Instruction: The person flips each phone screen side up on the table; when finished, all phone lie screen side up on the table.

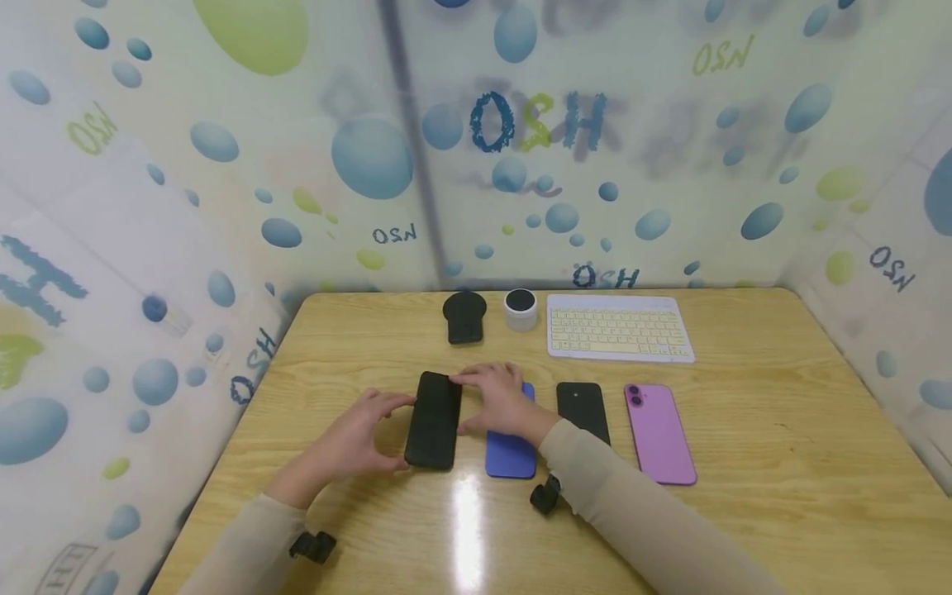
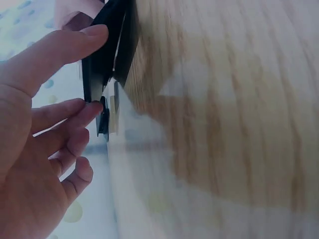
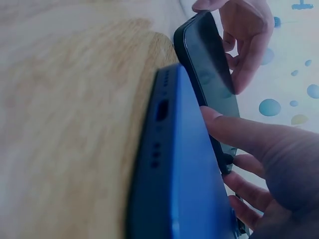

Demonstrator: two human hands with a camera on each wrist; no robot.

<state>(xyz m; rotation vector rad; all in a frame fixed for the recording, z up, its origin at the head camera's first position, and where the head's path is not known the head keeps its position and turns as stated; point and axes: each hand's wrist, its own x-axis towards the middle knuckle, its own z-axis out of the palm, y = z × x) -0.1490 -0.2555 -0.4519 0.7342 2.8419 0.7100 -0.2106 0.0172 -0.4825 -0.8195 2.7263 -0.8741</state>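
Observation:
A black smartphone [image 1: 434, 421], its dark screen facing up, is held between both hands over the wooden table. My left hand [image 1: 353, 438] grips its left edge, thumb near the lower corner and fingers higher up. From the other side, my right hand [image 1: 502, 401] holds the phone's upper right corner and right edge with fingers and thumb. In the left wrist view the black phone [image 2: 102, 55] shows edge-on between thumb and fingertips. Beneath the right hand lies a blue phone [image 1: 511, 454], partly covered; its port end faces the right wrist camera.
Right of the blue phone lie another black phone [image 1: 583, 405], partly behind the right forearm, and a pink phone [image 1: 662, 434]. Farther back are a black round-headed stand [image 1: 464, 322], a white cylinder [image 1: 521, 314] with a black top and a white keyboard [image 1: 620, 329]. Patterned curtains surround the table [image 1: 781, 430].

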